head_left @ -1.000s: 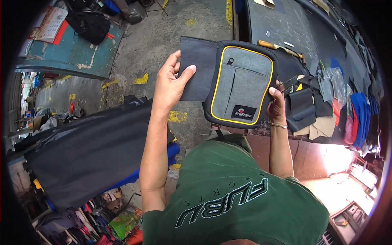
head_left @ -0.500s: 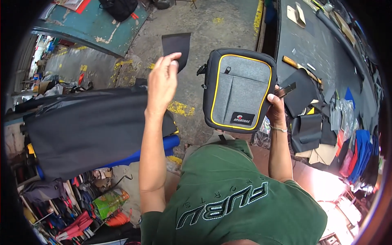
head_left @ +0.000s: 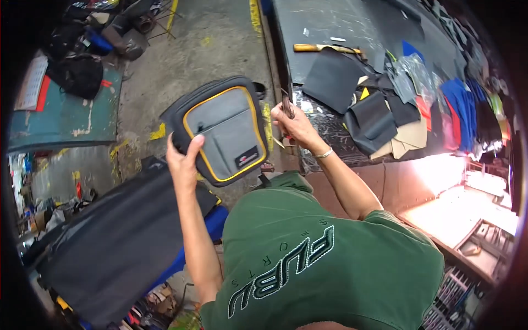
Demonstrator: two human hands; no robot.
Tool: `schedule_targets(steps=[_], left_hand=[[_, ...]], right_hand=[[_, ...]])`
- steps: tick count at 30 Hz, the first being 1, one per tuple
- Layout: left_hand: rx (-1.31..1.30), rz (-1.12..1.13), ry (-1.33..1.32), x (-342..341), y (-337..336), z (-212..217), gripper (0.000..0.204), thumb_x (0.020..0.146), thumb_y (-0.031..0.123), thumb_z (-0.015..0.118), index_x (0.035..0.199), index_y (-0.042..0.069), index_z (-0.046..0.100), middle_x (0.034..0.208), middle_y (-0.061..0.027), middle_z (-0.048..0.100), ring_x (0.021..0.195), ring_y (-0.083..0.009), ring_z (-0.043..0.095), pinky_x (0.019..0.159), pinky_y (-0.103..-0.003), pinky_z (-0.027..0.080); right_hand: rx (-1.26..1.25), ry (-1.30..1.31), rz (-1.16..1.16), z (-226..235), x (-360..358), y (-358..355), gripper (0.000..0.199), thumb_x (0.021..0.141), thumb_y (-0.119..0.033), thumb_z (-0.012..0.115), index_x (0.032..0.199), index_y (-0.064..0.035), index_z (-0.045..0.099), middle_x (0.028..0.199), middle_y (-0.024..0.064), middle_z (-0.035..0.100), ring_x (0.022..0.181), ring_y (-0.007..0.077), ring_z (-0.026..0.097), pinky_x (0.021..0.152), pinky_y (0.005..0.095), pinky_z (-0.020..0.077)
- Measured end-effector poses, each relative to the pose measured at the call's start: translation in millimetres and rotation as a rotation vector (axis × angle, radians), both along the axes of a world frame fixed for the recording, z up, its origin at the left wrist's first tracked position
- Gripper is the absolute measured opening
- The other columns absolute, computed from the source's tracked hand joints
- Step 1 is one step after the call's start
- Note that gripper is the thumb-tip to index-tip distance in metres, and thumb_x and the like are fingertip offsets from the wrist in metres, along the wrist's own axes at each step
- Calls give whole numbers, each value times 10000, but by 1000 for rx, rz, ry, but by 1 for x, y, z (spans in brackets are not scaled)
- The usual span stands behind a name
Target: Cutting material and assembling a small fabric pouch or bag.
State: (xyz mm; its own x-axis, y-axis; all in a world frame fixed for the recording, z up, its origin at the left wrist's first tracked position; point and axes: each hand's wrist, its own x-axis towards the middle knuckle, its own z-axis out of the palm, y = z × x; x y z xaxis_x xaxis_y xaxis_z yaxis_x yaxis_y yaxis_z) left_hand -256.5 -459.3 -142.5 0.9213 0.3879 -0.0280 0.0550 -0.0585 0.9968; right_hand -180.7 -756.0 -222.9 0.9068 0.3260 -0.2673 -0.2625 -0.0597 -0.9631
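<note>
My left hand (head_left: 184, 159) grips a small grey and black shoulder bag (head_left: 225, 132) at its lower left edge, thumb on the front and fingers behind. The bag has yellow piping, a zip pocket and a dark label; it is tilted, held in the air over the floor. Just to its right, my right hand (head_left: 297, 127) is closed round a slim dark metal tool (head_left: 287, 107), which looks like a cutter knife, with its thin tip pointing up and away. Whatever lies behind the bag is hidden.
On the dark worktable (head_left: 324, 25) at right lie a wooden-handled tool (head_left: 324, 49), black sheet pieces (head_left: 333, 77), tan pieces (head_left: 407, 140) and blue cloth (head_left: 459, 104). A large black material roll (head_left: 121, 231) lies at left. A teal table (head_left: 71, 115) stands beyond it.
The bag has passed from my right hand to my left and moved left. My right hand keeps the metal tool, now apart from the bag. The black piece by my left hand is out of sight.
</note>
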Motion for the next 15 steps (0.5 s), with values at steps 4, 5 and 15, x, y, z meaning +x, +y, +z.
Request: schedule_targets(steps=[4, 5, 15], left_hand=[[46, 111, -38, -14, 26, -5, 452, 854, 153, 818, 1202, -40, 606, 1124, -68, 662, 1000, -146, 598, 943, -281, 463], [64, 182, -64, -16, 33, -7, 454, 855, 152, 817, 1207, -42, 605, 1134, -72, 661, 1010, -149, 596, 949, -282, 459], [136, 175, -10, -17, 39, -15, 479, 848, 176, 840, 1204, -38, 602, 1079, -48, 652, 966, -129, 586, 916, -265, 458]], right_hand=[[-500, -247, -288, -23, 3, -43, 443, 1024, -430, 571, 1031, 12, 601, 761, 65, 629, 682, 228, 618, 683, 381, 516], [-481, -87, -268, -25, 6, -58, 449, 1019, -433, 574, 1017, 15, 604, 760, 90, 655, 680, 268, 628, 698, 406, 519], [-1086, -542, -375, -44, 36, -106, 301, 808, -230, 771, 1072, -124, 673, 1039, 128, 639, 893, 374, 673, 773, 449, 547]])
